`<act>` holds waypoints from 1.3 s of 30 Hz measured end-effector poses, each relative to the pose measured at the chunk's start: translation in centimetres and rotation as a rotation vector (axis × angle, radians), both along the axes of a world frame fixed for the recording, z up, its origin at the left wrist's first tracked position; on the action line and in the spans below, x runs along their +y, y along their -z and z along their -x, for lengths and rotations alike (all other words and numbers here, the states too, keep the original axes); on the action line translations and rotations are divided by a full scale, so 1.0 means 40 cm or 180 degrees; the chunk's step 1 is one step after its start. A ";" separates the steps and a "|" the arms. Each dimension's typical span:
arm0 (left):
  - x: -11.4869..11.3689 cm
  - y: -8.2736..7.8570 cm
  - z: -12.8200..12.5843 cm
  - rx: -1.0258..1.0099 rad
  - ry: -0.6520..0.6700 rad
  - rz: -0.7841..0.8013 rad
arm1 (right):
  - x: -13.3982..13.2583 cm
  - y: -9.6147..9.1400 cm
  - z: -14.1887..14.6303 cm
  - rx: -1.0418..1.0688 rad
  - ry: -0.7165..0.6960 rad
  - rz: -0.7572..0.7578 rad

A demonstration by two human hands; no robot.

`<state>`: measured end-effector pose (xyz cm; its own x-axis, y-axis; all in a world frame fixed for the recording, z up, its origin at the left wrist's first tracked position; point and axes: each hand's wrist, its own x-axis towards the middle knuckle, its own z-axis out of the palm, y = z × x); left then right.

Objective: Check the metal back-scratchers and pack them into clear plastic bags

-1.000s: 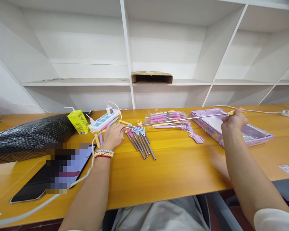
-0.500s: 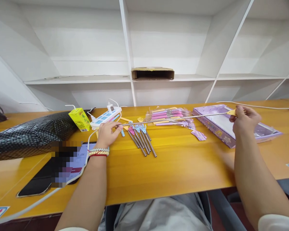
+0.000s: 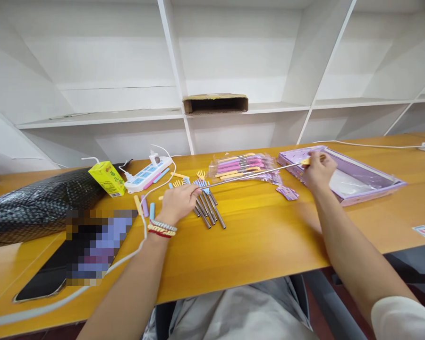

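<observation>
A long thin metal rod (image 3: 250, 174) with a yellow end stretches between my two hands above the table. My left hand (image 3: 179, 203), with bead bracelets at the wrist, pinches its left end. My right hand (image 3: 317, 170) is closed on the yellow tip at the right end, over the edge of a purple box (image 3: 371, 182). Under the left hand lie several short metal sticks (image 3: 208, 208) with small blue and pink hand-shaped heads. Packets of pink and yellow handled sticks (image 3: 242, 166) lie behind the rod.
A yellow drink carton (image 3: 108, 178), a white power strip (image 3: 145, 174) with cables and a black textured bag (image 3: 35, 203) sit at the left. A phone (image 3: 78, 255) lies near the front edge. Loose coloured sleeves (image 3: 143, 206) lie beside it. White shelves stand behind, holding a cardboard box (image 3: 216, 103).
The rod has shortened: my right hand moved left toward the left hand, from over the box's middle to its left edge. My left hand shifted slightly right over the short sticks.
</observation>
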<state>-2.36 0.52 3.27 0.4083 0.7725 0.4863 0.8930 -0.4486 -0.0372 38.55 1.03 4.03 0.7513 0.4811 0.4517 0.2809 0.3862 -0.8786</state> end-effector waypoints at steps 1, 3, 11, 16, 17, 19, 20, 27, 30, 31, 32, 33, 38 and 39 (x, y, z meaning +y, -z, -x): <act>-0.009 0.001 -0.025 0.0080 -0.0006 0.0021 | 0.004 0.006 0.037 0.0000 -0.0254 0.0011; -0.026 0.002 -0.067 0.0165 -0.0019 0.0041 | 0.007 0.020 0.118 -0.0036 -0.0787 -0.0021; -0.080 -0.007 -0.151 0.0264 -0.0136 0.0172 | -0.060 0.071 0.357 -0.0626 -0.2495 0.0528; -0.108 -0.009 -0.187 0.0228 -0.0058 0.0217 | -0.097 0.088 0.404 -0.0916 -0.2941 0.0638; -0.109 -0.008 -0.187 0.0224 -0.0064 0.0242 | -0.098 0.091 0.405 -0.0974 -0.3002 0.0662; -0.106 -0.006 -0.180 0.0241 -0.0074 0.0309 | -0.095 0.096 0.398 -0.1151 -0.3123 0.0759; -0.103 -0.005 -0.175 0.0253 -0.0070 0.0340 | -0.092 0.098 0.392 -0.1297 -0.3199 0.0832; -0.098 0.006 -0.154 0.0167 0.0382 0.0453 | -0.058 0.104 0.292 -0.2763 -0.2341 0.0943; -0.106 0.012 -0.161 0.0182 0.0543 0.0595 | -0.044 0.104 0.246 -0.3023 -0.1983 0.0966; -0.108 0.013 -0.163 0.0192 0.0576 0.0641 | -0.042 0.104 0.237 -0.3098 -0.1952 0.0974; -0.109 0.015 -0.164 0.0196 0.0601 0.0679 | -0.041 0.105 0.231 -0.3149 -0.1932 0.0971; -0.110 0.016 -0.165 0.0197 0.0620 0.0709 | -0.041 0.105 0.229 -0.3176 -0.1927 0.0965; -0.109 0.015 -0.164 0.0200 0.0669 0.0806 | -0.054 0.107 0.253 -0.3119 -0.2000 0.0922; -0.109 0.014 -0.164 0.0206 0.0677 0.0822 | -0.056 0.107 0.259 -0.3108 -0.2017 0.0913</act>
<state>4.20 -3.84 2.73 0.5973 0.7609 0.2535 0.7778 -0.6267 0.0482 28.19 -1.23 -0.24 -0.2560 0.8180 0.5151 0.7073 0.5217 -0.4770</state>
